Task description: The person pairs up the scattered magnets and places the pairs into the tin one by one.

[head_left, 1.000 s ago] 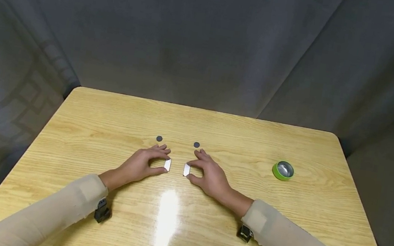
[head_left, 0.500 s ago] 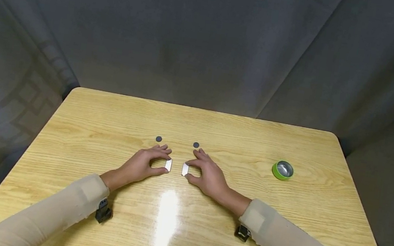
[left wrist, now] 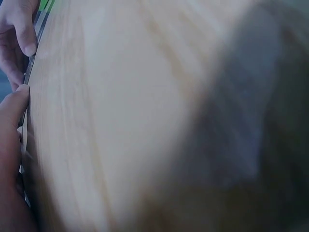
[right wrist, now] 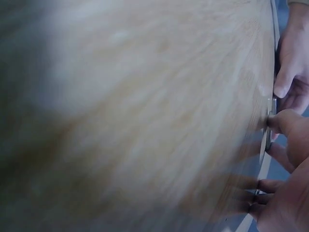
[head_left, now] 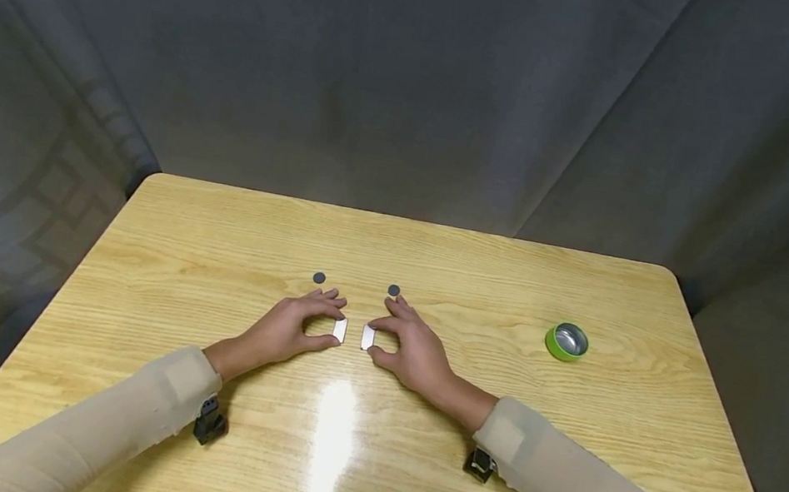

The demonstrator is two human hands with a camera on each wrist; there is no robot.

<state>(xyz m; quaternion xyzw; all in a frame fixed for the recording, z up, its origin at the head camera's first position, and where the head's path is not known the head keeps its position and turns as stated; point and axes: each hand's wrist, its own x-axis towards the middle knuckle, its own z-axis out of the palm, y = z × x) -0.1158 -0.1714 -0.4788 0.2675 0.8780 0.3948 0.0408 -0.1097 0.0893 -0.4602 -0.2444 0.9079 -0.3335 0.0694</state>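
Note:
My left hand (head_left: 287, 327) pinches a small white rectangular piece (head_left: 340, 330) by its short ends, between thumb and a finger. Opposite it, my right hand (head_left: 421, 352) pinches a matching white piece (head_left: 368, 337) the same way. Both pieces lie flat at table level, a narrow gap apart, long sides facing. Just beyond the fingers are two small dark discs, a left disc (head_left: 318, 277) and a right disc (head_left: 393, 290). In the right wrist view, the thumb and fingers of the right hand (right wrist: 295, 159) hold a thin edge; the left wrist view is mostly blurred tabletop.
A green round dish (head_left: 566, 342) with a shiny metal inside stands on the right of the wooden table (head_left: 481, 275). Grey curtains (head_left: 416, 89) hang behind the table and at both sides. A bright light reflection lies on the tabletop in front of the hands.
Right hand and its white piece have slid left, while the left hand with its piece has shifted slightly right. The gap between the two pieces has narrowed. The discs and green dish have stayed put.

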